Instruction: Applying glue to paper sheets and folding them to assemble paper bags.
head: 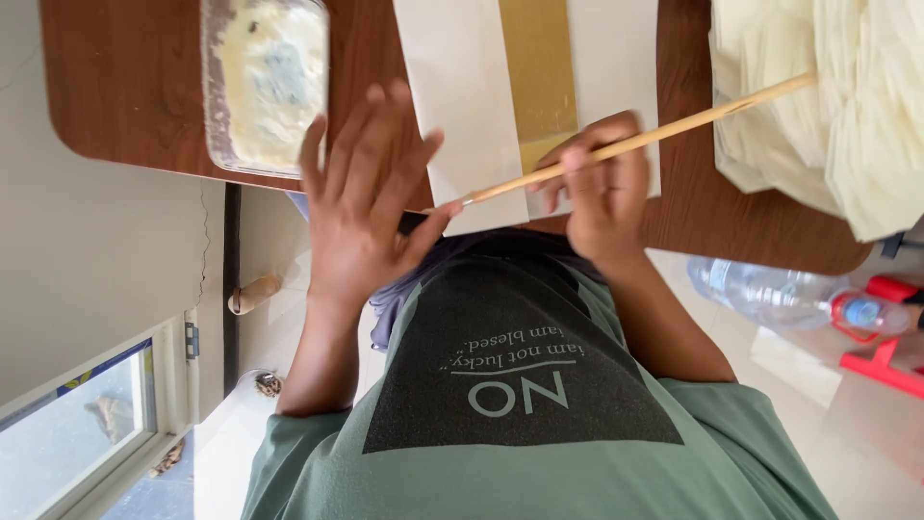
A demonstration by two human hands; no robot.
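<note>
My right hand [599, 193] is closed around a thin wooden stick [693, 117] that slants up to the right over a brown wooden table [125, 87]. My left hand [364, 197] is open with its fingers spread, and its thumb touches the stick's lower tip. Under both hands lies a white paper sheet [462, 96] with a gold strip [539, 67] down its middle. A clear plastic container [265, 82] of white paste stands just beyond my left hand.
A pile of thin cream sheets [828, 106] lies at the table's right end. On the floor at the right are a clear plastic bottle [780, 294] and a red object [890, 351]. A window [87, 424] is at the lower left.
</note>
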